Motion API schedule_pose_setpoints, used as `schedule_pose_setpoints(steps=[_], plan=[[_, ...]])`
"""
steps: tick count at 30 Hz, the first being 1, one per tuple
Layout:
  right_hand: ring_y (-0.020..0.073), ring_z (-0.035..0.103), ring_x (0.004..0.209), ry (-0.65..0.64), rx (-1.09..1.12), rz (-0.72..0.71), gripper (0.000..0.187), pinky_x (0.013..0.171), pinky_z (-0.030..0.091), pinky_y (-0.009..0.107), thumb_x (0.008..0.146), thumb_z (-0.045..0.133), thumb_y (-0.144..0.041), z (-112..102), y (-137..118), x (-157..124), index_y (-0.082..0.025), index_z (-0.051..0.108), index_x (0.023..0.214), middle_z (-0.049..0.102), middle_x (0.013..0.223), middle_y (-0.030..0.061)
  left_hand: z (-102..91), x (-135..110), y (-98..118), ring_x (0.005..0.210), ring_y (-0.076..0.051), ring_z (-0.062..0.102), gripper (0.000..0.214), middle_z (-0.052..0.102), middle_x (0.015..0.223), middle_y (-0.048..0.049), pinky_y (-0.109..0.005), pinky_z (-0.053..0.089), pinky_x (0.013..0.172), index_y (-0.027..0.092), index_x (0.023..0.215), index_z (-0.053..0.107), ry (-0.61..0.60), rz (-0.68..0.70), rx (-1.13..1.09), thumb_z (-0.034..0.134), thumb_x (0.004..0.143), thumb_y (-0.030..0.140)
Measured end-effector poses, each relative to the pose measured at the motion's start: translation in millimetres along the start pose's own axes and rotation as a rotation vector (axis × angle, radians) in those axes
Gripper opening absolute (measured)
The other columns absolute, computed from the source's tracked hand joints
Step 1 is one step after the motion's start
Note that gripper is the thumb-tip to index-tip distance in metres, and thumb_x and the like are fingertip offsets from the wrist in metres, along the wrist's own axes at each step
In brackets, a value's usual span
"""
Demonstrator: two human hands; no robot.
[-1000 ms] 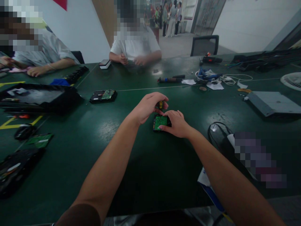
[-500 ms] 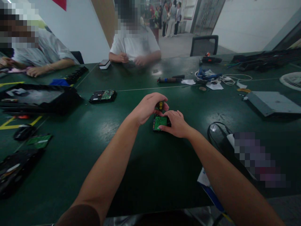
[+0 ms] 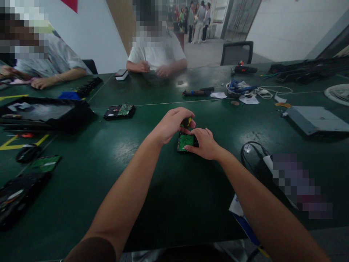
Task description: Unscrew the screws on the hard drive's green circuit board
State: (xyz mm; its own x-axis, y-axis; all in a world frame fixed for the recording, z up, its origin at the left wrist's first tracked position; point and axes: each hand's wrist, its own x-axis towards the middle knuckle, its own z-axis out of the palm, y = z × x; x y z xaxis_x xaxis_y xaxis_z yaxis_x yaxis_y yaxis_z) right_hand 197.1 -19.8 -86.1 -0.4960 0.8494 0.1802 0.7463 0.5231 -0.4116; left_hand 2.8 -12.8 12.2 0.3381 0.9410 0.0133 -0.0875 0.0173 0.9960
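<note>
At ten o'clock on the green counter (image 3: pixel 163 203), a far drive (image 3: pixel 120 111). Next, the left grip (image 3: pixel 174 122), curled around a yellow-and-black handle (image 3: pixel 187 122), probably a screwdriver's. Just beside that grip, at its five o'clock: the drive (image 3: pixel 186 141), flat on the counter, green face up, long axis apparently running from nine to three o'clock. Then the right grip (image 3: pixel 205 143), the nearer of the two and touching: clasped over the drive's three o'clock end, thumb on the green face. Well apart, toward four o'clock, a masked shape (image 3: pixel 297 182), impossible to identify; at three o'clock, a grey box (image 3: pixel 319 119). Hidden: the handle's lower end, behind left fingers, contact with the drive impossible to tell; the drive's three o'clock end, under the right grip.
</note>
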Motion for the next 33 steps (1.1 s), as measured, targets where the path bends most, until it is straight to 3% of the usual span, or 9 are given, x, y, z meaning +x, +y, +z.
schedule_pose_setpoints(steps=[7,13,26,33], plan=[[0.0354,0.056,0.131,0.003,0.008,-0.003,0.057,0.122,0.025,0.067,0.091,0.064,-0.067,0.4,-0.1,-0.4,-0.023,0.056,0.126,0.063,0.135,0.0138,-1.2,1.6,-2.6,0.090,-0.020,0.066,0.029,0.069,0.093,-0.0092,-0.028,0.058,0.067,0.016,0.087,0.072,0.041,0.078,0.088,0.066,0.091,0.044],[0.0364,0.055,0.132,0.011,0.012,0.000,0.056,0.121,0.025,0.068,0.091,0.066,-0.065,-0.5,-2.1,-0.9,-0.024,0.055,0.127,0.062,0.137,0.0143,-0.4,0.2,-1.1,0.086,-0.018,0.068,0.027,0.072,0.094,-0.0088,-0.029,0.059,0.070,0.016,0.089,0.067,0.004,0.041,0.083,0.073,0.089,0.042],[0.0355,0.057,0.130,0.008,0.022,0.013,0.056,0.122,0.026,0.067,0.090,0.067,-0.065,0.4,-0.5,-0.3,-0.024,0.056,0.126,0.063,0.136,0.0132,0.5,0.6,-0.9,0.090,-0.019,0.068,0.027,0.070,0.094,-0.0081,-0.028,0.060,0.070,0.017,0.087,0.071,0.059,0.091,0.061,0.069,0.093,0.044],[0.0360,0.056,0.132,0.002,0.008,0.020,0.056,0.122,0.027,0.067,0.090,0.068,-0.064,-0.8,-2.2,0.2,-0.024,0.056,0.127,0.063,0.136,0.0129,-4.2,2.4,-0.2,0.085,-0.022,0.071,0.025,0.074,0.087,-0.0103,-0.033,0.060,0.068,0.016,0.097,0.069,0.061,0.030,-0.003,0.061,0.094,0.039]])
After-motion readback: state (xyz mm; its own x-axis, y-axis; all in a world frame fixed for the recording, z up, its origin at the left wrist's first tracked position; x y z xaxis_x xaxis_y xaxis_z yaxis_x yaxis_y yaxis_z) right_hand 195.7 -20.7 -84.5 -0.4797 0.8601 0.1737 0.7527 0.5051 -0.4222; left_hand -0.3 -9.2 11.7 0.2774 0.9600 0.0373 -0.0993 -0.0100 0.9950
